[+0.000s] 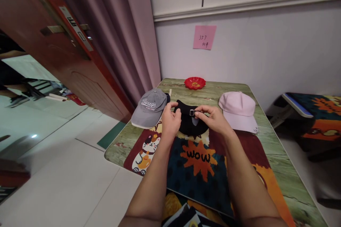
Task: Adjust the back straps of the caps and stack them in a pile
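Observation:
A black cap (190, 126) is between my two hands over the middle of the table, its back strap and small metal buckle (191, 112) facing me. My left hand (171, 120) grips the cap's left edge with thumb and fingers. The strap by the buckle is pinched between the thumb and index finger of my right hand (211, 117). To the left of my left hand lies a grey cap (150, 108) with white lettering. A pale pink cap (238, 111) rests to the right of my right hand.
A red scalloped dish (195, 83) stands at the table's back edge. Under my arms a colourful mat (173, 163) covers the front of the wood-patterned table (117, 150). A door (87, 78) and curtain (125, 32) are at left; another table (298, 104) stands at right.

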### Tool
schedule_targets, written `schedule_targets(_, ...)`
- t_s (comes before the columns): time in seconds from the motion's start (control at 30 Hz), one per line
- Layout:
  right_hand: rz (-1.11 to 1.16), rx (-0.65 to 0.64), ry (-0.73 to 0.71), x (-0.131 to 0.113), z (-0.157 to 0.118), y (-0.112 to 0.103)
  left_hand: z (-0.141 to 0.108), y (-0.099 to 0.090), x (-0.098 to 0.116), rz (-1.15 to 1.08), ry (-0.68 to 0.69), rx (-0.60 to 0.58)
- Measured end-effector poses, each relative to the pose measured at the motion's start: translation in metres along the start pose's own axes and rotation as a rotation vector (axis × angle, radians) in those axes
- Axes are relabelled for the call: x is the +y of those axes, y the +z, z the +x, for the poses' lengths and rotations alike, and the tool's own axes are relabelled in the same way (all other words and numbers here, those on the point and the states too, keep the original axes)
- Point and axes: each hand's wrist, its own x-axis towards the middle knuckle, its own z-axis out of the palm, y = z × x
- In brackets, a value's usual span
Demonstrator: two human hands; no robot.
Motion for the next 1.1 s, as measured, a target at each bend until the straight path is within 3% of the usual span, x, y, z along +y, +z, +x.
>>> schedule_targets(0.13,0.133,-0.030,0.018,-0.002,0.000,0.003,-0.004,0.004,0.005,0.057,0.058,-0.238)
schedule_targets(0.2,0.130,-0.040,0.041,-0.003,0.000,0.003,-0.004,0.004,0.004,0.095,0.076,-0.285)
schedule_targets(0.43,0.066,-0.014,0.075,-0.003,-0.001,-0.001,0.001,-0.003,0.003,0.121,0.144,-0.234)
schedule_targets(1.0,0.068,0.015,0.043,-0.010,-0.001,0.000,-0.001,-0.012,0.018,0.252,0.234,-0.431)
schedule_targets(1.1,0.125,-0.044,0.046,-0.009,-0.003,-0.007,0.000,-0.013,0.016,0.361,0.274,-0.351)
